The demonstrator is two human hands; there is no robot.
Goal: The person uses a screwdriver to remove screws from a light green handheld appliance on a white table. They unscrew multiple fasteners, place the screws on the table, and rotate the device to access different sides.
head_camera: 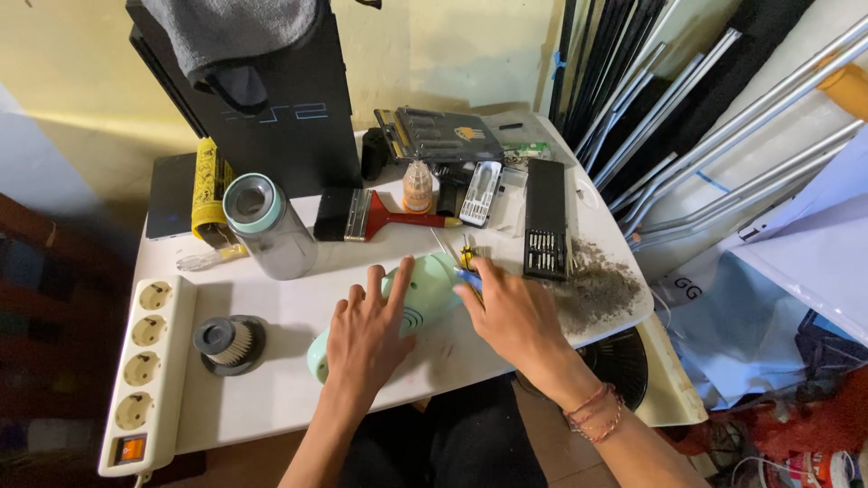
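Head view: the left hand [366, 330] lies flat with fingers spread on the pale mint-green plastic handheld appliance body [411, 312], which rests on the white tabletop [271, 398] near the front edge, running from near left to far right. The right hand [511, 316] is closed around a small blue-handled screwdriver [469, 276], whose tip meets the far right end of the green body. Just beyond the right hand stands a long black bit case [545, 217] with silver bits in its near end, and to its right a heap of grey dust and debris [601, 289] spreads toward the table's right edge. Farther back lie a red-handled flat brush with black bristles [375, 215], a small clear bottle with an orange tint [417, 187], a white-framed bit holder [480, 192] and a grey metal panel [438, 136]. Left of the brush stands a clear cylindrical dust cup with a mint-green rim [267, 226], and behind it a yellow tube-like object [209, 188] and a tall black console box [280, 108] with a grey cloth [235, 36] draped over it. At the near left a round pleated filter in a dark ring [231, 343] sits on the table, beside a white four-socket power strip with an orange switch [146, 375].
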